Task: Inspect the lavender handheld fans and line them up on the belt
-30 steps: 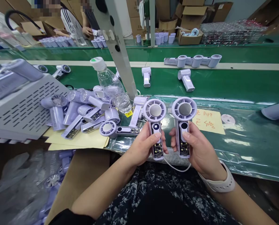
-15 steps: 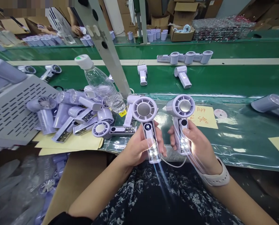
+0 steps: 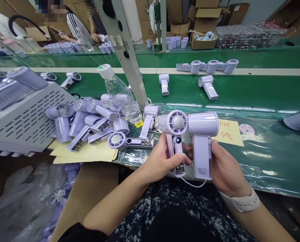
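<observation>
My left hand [image 3: 160,159] is closed round the handle of a lilac handheld fan [image 3: 177,122], its thumb across the clear front. That fan's small round display reads 20, and its ringed head with a silver centre faces me at an angle. In my right hand [image 3: 225,164] is a second handheld fan [image 3: 202,154], held upright with its plain back and handle toward me. The two heads are side by side, almost touching. A white cable [image 3: 194,185] curves below the handles. Another fan [image 3: 117,140] lies on the bench left of my left hand.
A heap of fans [image 3: 89,121] and a tilted water bottle [image 3: 122,94] are at left, beside a slotted grey metal stand [image 3: 39,114]. A metal post [image 3: 129,53] rises behind. More fans [image 3: 212,67] lie on the green conveyor [image 3: 261,87]. A handwritten yellow note [image 3: 230,132] lies right.
The right fan has been turned so its back now faces me; the left fan is angled sideways. The lights lit on both handles earlier no longer glow. My view has shifted slightly left.
</observation>
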Demonstrator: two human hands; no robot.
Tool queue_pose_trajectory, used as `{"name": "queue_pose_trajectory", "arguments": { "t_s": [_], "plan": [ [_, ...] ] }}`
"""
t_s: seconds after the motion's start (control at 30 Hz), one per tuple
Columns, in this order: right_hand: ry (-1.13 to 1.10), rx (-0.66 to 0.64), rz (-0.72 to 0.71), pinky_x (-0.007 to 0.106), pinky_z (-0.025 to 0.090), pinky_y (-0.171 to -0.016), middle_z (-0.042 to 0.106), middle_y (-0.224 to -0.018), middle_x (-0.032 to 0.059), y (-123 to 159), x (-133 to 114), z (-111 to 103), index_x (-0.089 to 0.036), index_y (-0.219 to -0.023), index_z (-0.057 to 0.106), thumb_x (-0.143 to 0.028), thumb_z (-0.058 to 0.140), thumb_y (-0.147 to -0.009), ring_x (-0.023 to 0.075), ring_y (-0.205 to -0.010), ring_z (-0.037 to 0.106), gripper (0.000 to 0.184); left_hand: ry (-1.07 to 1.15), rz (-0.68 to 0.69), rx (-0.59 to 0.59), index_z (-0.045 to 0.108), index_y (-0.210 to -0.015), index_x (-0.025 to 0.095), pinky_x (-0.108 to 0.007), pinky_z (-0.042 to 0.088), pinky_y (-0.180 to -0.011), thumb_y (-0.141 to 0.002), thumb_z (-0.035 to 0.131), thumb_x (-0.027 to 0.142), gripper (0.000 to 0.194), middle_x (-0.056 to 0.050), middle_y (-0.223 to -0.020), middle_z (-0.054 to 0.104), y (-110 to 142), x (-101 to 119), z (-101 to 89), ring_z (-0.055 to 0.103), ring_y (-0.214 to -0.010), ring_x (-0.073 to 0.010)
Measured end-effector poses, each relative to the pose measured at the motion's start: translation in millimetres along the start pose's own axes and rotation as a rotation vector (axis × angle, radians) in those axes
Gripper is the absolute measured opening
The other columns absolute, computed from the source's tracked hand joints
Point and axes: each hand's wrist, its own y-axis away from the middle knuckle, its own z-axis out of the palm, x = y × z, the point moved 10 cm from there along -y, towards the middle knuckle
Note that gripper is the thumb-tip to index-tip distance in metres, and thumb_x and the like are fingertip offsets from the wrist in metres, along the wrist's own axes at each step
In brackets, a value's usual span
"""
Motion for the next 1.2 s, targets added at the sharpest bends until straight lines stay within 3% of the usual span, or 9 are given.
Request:
{"name": "queue_pose_trajectory", "arguments": {
  "t_s": [0.17,0.27,0.4,0.53,0.67,0.77,0.9,1.0,1.2],
  "plan": [
    [-0.06,-0.072,0.018,0.028,0.066,-0.079,0.082,-0.105,0.0044,5,-1,17,-0.027,-0.102,0.082,-0.049,0.077,-0.091,0.0206,-0.091,0.079,0.026,-0.025,-0.004,0.001,0.042,-0.114,0.02,-0.034,0.059,-0.073,-0.087,0.076,0.046,0.051,-0.009,-0.11,0.066,3,1,-0.1,0.075,-0.084,-0.0221],
    [-0.017,-0.091,0.019,0.031,0.067,-0.074,0.082,-0.1,0.0063,7,-2,20,-0.025,-0.101,0.083,-0.05,0.079,-0.089,0.0211,-0.078,0.079,0.028,-0.025,-0.023,0.038,0.041,-0.116,0.021,-0.035,0.06,-0.071,-0.084,0.078,0.044,0.054,-0.009,-0.112,0.066,4,0,-2.8,0.074,-0.082,-0.0219],
    [0.072,-0.041,0.003,0.035,0.066,-0.065,0.082,-0.095,0.0083,6,-2,8,-0.023,-0.101,0.082,-0.052,0.081,-0.086,0.0232,-0.07,0.076,0.032,-0.032,-0.041,0.087,0.042,-0.115,0.022,-0.034,0.059,-0.065,-0.081,0.08,0.036,0.053,-0.007,-0.106,0.066,5,2,-3.5,0.072,-0.072,-0.0199],
    [0.113,0.017,-0.032,0.041,0.065,-0.075,0.081,-0.101,0.0095,5,-4,-4,-0.023,-0.101,0.08,-0.053,0.082,-0.084,0.0276,-0.083,0.077,0.034,-0.122,-0.04,0.122,0.043,-0.111,0.022,-0.033,0.058,-0.064,-0.083,0.074,0.029,0.043,-0.005,-0.103,0.066,6,3,-6.3,0.073,-0.071,-0.0205],
    [0.081,0.015,-0.023,0.037,0.065,-0.076,0.081,-0.102,0.0091,6,-3,-4,-0.023,-0.101,0.081,-0.052,0.081,-0.086,0.0251,-0.083,0.077,0.033,-0.112,-0.019,0.057,0.042,-0.11,0.021,-0.035,0.059,-0.072,-0.087,0.07,0.032,0.038,-0.008,-0.11,0.067,4,4,-1.7,0.076,-0.08,-0.0222],
    [0.069,0.027,-0.004,0.036,0.065,-0.075,0.081,-0.102,0.0095,7,-2,-5,-0.022,-0.104,0.081,-0.052,0.081,-0.085,0.0248,-0.084,0.077,0.035,-0.166,-0.023,0.118,0.043,-0.111,0.02,-0.033,0.057,-0.07,-0.087,0.072,0.031,0.04,-0.006,-0.107,0.067,4,5,-7.0,0.075,-0.075,-0.0196],
    [0.043,0.041,-0.022,0.034,0.067,-0.073,0.082,-0.098,0.0077,13,-5,-6,-0.023,-0.101,0.081,-0.049,0.085,-0.082,0.0239,-0.081,0.077,0.033,-0.089,-0.074,0.18,0.04,-0.114,0.024,-0.031,0.057,-0.056,-0.079,0.083,0.047,0.061,-0.004,-0.096,0.071,8,0,-9.0,0.072,-0.062,-0.0195],
    [0.032,0.031,-0.016,0.041,0.068,-0.079,0.081,-0.105,0.0098,21,-6,-4,-0.022,-0.101,0.081,-0.047,0.082,-0.086,0.0287,-0.092,0.078,0.03,0.01,-0.034,0.194,0.039,-0.109,0.026,-0.03,0.055,-0.049,-0.088,0.063,0.068,0.053,-0.005,-0.09,0.074,13,1,-5.5,0.071,-0.058,-0.0205],
    [-0.008,0.003,-0.036,0.044,0.066,-0.086,0.078,-0.111,0.0089,37,-11,1,-0.023,-0.108,0.077,-0.041,0.059,-0.098,0.03,-0.106,0.073,0.027,0.124,0.0,0.104,0.04,-0.107,0.027,-0.036,0.061,-0.063,-0.09,0.069,0.059,0.046,-0.002,-0.093,0.077,24,7,15.3,0.075,-0.067,-0.0217]
  ]
}}
